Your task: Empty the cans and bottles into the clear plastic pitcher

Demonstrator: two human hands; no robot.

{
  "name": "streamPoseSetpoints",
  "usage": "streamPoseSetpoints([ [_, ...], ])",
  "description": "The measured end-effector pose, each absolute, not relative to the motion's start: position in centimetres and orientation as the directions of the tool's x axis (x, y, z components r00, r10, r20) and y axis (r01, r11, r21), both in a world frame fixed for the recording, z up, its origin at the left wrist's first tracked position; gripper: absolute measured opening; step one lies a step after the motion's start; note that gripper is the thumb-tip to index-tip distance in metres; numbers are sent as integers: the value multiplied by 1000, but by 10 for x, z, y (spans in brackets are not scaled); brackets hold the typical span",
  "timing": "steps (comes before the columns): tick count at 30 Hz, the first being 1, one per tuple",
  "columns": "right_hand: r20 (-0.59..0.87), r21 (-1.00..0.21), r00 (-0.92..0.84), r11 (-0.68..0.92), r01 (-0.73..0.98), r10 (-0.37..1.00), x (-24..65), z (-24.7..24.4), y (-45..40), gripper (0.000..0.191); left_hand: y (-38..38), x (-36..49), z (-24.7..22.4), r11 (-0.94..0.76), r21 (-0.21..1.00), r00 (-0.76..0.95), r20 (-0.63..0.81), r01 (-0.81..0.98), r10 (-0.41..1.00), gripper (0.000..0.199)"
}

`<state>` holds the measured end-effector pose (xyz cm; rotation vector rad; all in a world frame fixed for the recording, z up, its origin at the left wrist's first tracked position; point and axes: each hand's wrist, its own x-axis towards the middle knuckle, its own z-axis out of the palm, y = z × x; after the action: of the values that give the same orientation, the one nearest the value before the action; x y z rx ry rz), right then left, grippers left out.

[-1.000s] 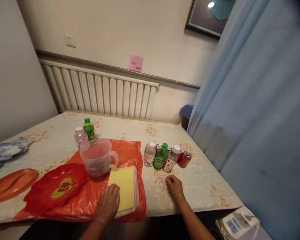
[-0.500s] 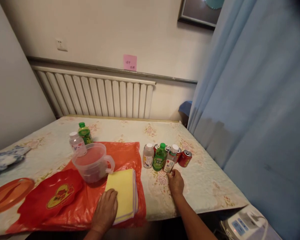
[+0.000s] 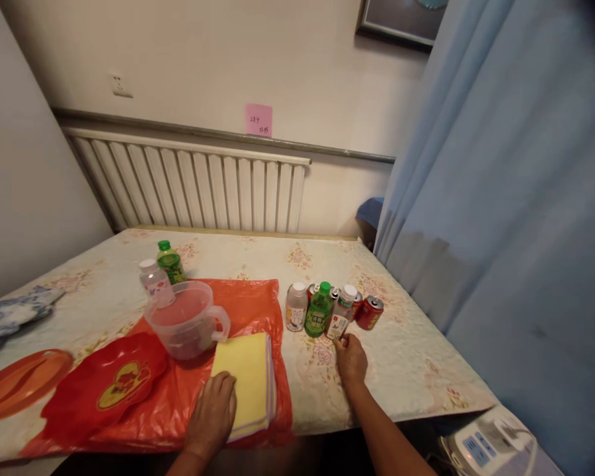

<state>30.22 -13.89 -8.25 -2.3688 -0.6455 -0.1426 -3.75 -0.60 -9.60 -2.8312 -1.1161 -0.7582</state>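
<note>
My left hand (image 3: 214, 406) lies flat over the left edge of a folded yellow cloth (image 3: 245, 380), on a red plastic sheet (image 3: 250, 301). My right hand (image 3: 351, 360) is curled at the base of a bottle with a white cap (image 3: 341, 314), its fingertips touching the bottle's lower part. Beside that bottle stand a green bottle (image 3: 318, 311) and another white-capped bottle (image 3: 296, 307). Red cans are behind them, one can (image 3: 369, 313) at the right end. Left of the cloth is a clear plastic jug (image 3: 183, 327) with a handle.
A red scalloped tray (image 3: 84, 390) and an orange lid (image 3: 22, 387) lie at the left. Behind the jug stand a white-capped bottle (image 3: 153, 281) and a green bottle (image 3: 170, 263). A power strip (image 3: 480, 446) is at the lower right, near a blue curtain (image 3: 506, 218).
The view has shifted slightly. Both hands keep nearly the same places, the left on the cloth and the right at the bottle's base.
</note>
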Motion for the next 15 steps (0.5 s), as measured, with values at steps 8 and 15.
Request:
streamPoseSetpoints([
  [8,272,-613,871,-624,484,409,295,-86,-148,32,-12,-37,-88,-746,243,619,431,621,656,24],
  [15,263,-618,839,-584,525,476,275,-89,-164,31,-21,-41,-90,-730,267,604,424,629,675,27],
])
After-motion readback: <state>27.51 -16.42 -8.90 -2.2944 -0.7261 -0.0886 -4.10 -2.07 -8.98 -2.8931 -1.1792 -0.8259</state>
